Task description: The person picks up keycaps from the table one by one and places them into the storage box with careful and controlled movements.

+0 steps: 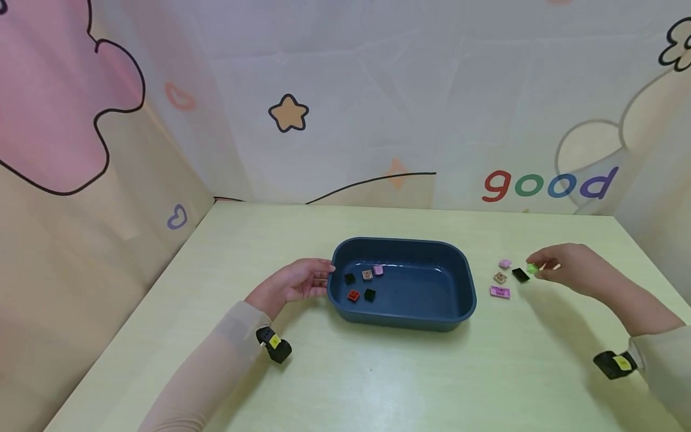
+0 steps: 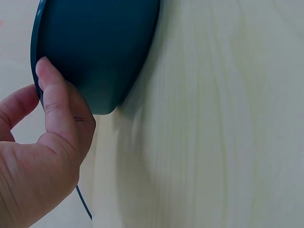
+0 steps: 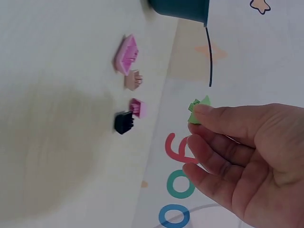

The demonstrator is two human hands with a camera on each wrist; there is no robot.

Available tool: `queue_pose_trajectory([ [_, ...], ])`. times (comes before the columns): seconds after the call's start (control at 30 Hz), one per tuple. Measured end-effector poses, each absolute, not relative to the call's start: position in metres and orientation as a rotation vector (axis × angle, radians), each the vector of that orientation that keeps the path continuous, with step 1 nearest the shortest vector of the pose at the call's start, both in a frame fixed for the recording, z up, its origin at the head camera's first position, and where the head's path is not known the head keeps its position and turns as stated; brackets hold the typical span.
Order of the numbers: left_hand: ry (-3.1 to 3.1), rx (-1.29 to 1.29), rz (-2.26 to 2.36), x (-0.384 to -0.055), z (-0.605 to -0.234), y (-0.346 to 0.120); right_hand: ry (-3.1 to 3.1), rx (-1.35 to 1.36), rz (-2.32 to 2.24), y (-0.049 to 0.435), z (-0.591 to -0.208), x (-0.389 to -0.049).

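My left hand [image 1: 302, 279] holds the left end of a dark blue plastic tray [image 1: 402, 326], fingers on the outer wall [image 2: 104, 42] and thumb at the rim. Inside the tray, toward its left end, lie several small toy bricks, among them a red one [image 1: 353, 295], a pink one [image 1: 378, 270] and a black one [image 1: 369, 294]. My right hand [image 1: 574, 267] pinches a light green toy brick [image 3: 199, 109] between thumb and index finger, raised off the table in the right wrist view. Just left of that hand is a black brick [image 1: 520, 275].
Between tray and right hand lie a light pink brick [image 1: 505, 263], a beige brick [image 1: 499, 278] and a longer magenta brick [image 1: 499, 292]. The pale wood-grain table [image 1: 378, 378] meets a printed cloth backdrop [image 1: 351, 144] at its far edge.
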State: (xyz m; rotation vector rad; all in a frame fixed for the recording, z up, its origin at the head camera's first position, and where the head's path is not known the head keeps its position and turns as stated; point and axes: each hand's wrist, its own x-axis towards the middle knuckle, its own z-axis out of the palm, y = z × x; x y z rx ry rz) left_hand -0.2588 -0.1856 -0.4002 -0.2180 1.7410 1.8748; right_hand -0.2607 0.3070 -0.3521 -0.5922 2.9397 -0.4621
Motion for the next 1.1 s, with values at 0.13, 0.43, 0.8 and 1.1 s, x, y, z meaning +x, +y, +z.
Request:
queue_pose_trajectory([
  [0.13, 1.735, -0.221, 1.880, -0.258, -0.400, -0.185, 2.948, -0.596, -0.456, 0.306, -0.344, -0.262],
  [0.43, 1.721, -0.214, 1.876, -0.258, -0.400, -0.185, 2.927, -0.598, -0.478, 0.301, -0.330, -0.264],
  [0.8, 1.730, -0.223, 1.874, -0.258, -0.397, -0.185, 2.881, -0.618, -0.505, 0.290, -0.315, -0.271],
  [1.1, 1.725, -0.212, 1.879, -0.259, -0.400, -0.185, 2.867, -0.673, -0.500, 0.276, -0.302, -0.276],
])
